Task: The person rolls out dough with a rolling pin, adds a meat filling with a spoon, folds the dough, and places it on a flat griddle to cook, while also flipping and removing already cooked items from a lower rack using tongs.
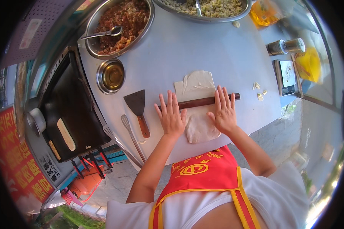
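A dark wooden rolling pin [197, 102] lies crosswise over a sheet of pale dough [196, 84] on the metal worktop [160, 57]. My left hand [172, 117] rests flat over the pin's left end, fingers extended and spread. Toward the pin's right end, my right hand [225, 114] presses flat in the same way, its thumb at the dough's edge. Neither hand curls around the pin. On the near side of the pin, a thicker, rounded part of the dough [203, 130] sits between my wrists. The far part is flatter, with a folded or creased surface.
Left of my hands lie a wide scraper [139, 110] and slotted utensils [129, 128]. An oil bowl [111, 75], a meat filling bowl [123, 25] and another filling bowl [218, 11] stand beyond. A griddle [71, 111] holds flatbreads; a scale [287, 75] sits right.
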Motion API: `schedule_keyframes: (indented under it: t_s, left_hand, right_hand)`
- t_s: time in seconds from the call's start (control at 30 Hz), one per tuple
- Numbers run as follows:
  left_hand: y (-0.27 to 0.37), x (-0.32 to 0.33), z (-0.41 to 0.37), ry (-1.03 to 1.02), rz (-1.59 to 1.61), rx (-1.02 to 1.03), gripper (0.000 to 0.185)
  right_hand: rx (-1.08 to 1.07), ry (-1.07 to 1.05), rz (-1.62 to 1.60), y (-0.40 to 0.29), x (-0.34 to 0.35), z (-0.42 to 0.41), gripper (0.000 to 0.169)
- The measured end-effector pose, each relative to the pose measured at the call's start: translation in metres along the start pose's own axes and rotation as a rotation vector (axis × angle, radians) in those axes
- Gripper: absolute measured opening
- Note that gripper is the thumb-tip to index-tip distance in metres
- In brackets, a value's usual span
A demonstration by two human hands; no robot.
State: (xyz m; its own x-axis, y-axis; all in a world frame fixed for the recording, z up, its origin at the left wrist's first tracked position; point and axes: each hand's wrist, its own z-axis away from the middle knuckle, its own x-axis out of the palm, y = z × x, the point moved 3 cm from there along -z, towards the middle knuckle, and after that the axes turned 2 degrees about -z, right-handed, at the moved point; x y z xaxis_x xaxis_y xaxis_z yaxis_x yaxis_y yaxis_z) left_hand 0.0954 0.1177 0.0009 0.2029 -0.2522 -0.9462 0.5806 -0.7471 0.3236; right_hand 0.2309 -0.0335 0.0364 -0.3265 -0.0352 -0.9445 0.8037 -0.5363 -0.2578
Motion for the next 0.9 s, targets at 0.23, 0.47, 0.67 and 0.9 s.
schedule_keyframes:
  t_s: [0.23, 0.47, 0.67, 0.9]
  left_hand:
    - [-0.014, -0.027, -0.149, 0.255, -0.077, 0.085, 0.057]
    - [-0.012, -0.009, -0.099, 0.007, -0.067, -0.018, 0.056]
    - [-0.023, -0.032, -0.220, 0.375, 0.042, 0.257, 0.026]
    - [-0.007, -0.058, -0.155, 0.438, 0.304, 0.204, 0.034]
  right_hand:
    - [-0.112, 0.284, 0.124, 0.016, -0.040, -0.155, 0.072]
    - [-0.158, 0.162, 0.056, 0.019, -0.013, -0.102, 0.078]
    - [-0.241, 0.327, 0.060, 0.027, -0.055, -0.233, 0.054]
    - [-0.186, 0.479, -0.346, 0.014, -0.098, -0.166, 0.031]
